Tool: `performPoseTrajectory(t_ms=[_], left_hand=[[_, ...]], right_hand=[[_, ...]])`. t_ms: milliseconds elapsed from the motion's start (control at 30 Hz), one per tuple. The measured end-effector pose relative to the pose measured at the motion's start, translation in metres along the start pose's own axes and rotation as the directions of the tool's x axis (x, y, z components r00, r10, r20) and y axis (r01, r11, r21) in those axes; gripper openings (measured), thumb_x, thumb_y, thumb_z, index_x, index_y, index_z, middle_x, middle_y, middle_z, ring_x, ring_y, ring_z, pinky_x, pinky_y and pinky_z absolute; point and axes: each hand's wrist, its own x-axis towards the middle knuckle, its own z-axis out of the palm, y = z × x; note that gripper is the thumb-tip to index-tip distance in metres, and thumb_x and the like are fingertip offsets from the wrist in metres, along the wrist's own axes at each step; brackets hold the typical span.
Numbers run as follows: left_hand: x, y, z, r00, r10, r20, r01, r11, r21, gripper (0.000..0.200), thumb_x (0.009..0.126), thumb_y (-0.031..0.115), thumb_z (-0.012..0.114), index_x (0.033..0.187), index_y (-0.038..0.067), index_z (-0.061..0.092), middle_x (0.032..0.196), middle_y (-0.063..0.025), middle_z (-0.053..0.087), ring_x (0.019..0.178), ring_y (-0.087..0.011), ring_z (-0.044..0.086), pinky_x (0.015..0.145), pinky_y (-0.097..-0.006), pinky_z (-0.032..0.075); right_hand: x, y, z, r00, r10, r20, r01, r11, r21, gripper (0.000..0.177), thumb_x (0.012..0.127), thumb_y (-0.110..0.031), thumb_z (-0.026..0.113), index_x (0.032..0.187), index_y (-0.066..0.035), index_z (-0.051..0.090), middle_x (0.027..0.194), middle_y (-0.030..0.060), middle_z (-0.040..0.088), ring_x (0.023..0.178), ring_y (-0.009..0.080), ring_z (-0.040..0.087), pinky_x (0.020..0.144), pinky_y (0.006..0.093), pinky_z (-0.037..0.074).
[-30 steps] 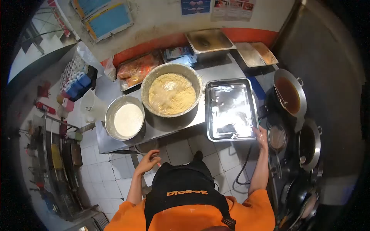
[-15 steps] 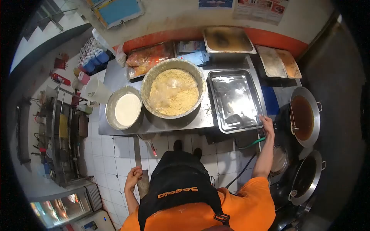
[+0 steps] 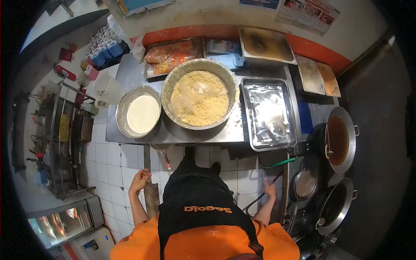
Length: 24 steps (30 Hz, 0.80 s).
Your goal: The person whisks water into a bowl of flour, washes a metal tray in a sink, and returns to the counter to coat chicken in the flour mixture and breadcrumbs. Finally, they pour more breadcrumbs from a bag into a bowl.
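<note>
My left hand [image 3: 139,180] is held over the tiled floor at my left side, its fingers curled in with nothing visible in them. On the other side, my right hand [image 3: 269,189] hangs low beside a dark hose, apart from the table; its fingers are too small and blurred to read. In front of me a shiny metal tray [image 3: 271,108] lies on the steel table [image 3: 225,135]. A large pot [image 3: 168,97] of yellow crumbly breading, with a clear plastic bag [image 3: 184,100] on top, stands left of it. Farther left is a bowl [image 3: 121,113] of pale batter [image 3: 143,114].
Two woks [image 3: 353,149] [image 3: 344,212] of dark liquid and a round strainer [image 3: 305,184] are on the right. At the back are a tray of bagged orange food [image 3: 173,56] and metal containers [image 3: 268,45]. A white bucket [image 3: 108,89] stands left; a green-ended hose [image 3: 281,162] hangs below.
My right hand has let go of the tray's near right corner and dropped back to my side. My left hand has shifted slightly left and forward. The head view has turned a little.
</note>
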Motion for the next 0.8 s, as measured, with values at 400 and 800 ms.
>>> performPoseTrajectory(t_ms=[400,800], left_hand=[[0.186,-0.157,-0.008,0.986,-0.124,0.112,0.044,0.838,0.544,0.025,0.092,0.026,0.059,0.112,0.013,0.068,0.092,-0.0039,0.069,0.076,-0.0208,0.065,0.058,-0.0388,0.053],[0.221,-0.213,-0.025,0.963,-0.213,0.167,0.189,0.97,0.15,0.023,0.092,0.024,0.06,0.112,0.013,0.066,0.096,-0.003,0.067,0.079,-0.0196,0.064,0.061,-0.0372,0.052]], right_hand=[[-0.088,-0.337,-0.006,0.916,0.113,-0.386,0.348,0.258,0.901,0.021,0.085,-0.01,0.06,0.098,0.006,0.064,0.093,0.0136,0.063,0.081,0.0231,0.066,0.068,0.0409,0.056],[-0.245,-0.314,-0.085,-0.146,-0.099,-0.984,0.596,0.785,-0.168,0.038,0.094,-0.009,0.058,0.125,0.013,0.056,0.116,0.0247,0.066,0.103,0.0311,0.064,0.094,0.0411,0.048]])
